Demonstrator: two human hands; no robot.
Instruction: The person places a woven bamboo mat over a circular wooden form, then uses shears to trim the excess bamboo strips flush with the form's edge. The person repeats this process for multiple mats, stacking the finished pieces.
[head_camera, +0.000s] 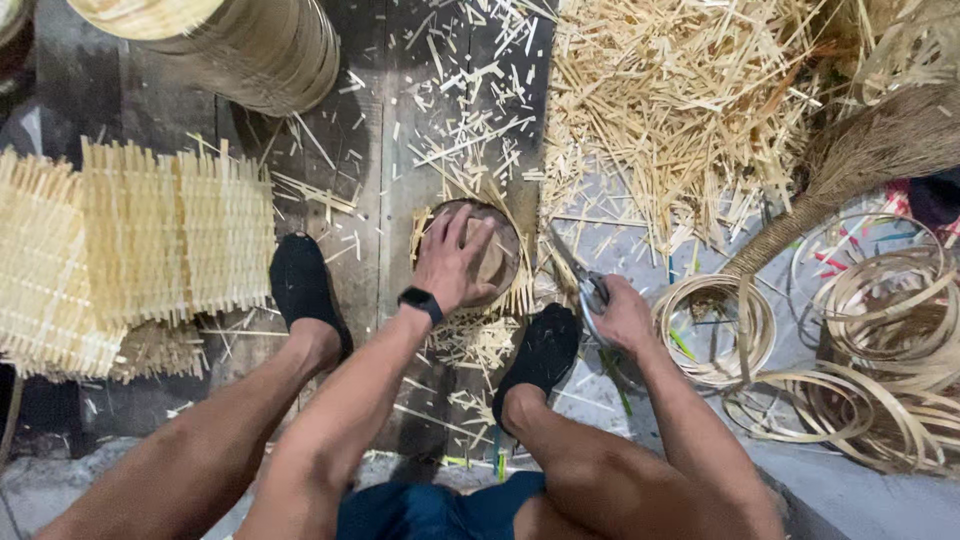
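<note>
Left hand (452, 262) presses flat on a small round basket (470, 255) on the floor between the feet; right hand (622, 315) grips scissors (580, 280), apparently trimming protruding strips. Cuts are best kept flush at the rim.

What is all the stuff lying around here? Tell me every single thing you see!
round wooden block: one, brown, floor centre, under the left hand
scissors: one pair, metal, in the right hand
woven bamboo mats: a stack, pale yellow, left side
round bamboo baskets: a stack, tan, top left
bamboo offcuts: a big heap, straw-coloured, top right, with bits scattered over the floor
bamboo strip hoops: many, tan, right side
broom: one, brown, upper right
wristwatch: one, black, left wrist
socks: two, black, on both feet
shorts: one pair, dark blue, bottom centre
left hand: pressing flat on the block
right hand: gripping the scissors
</note>
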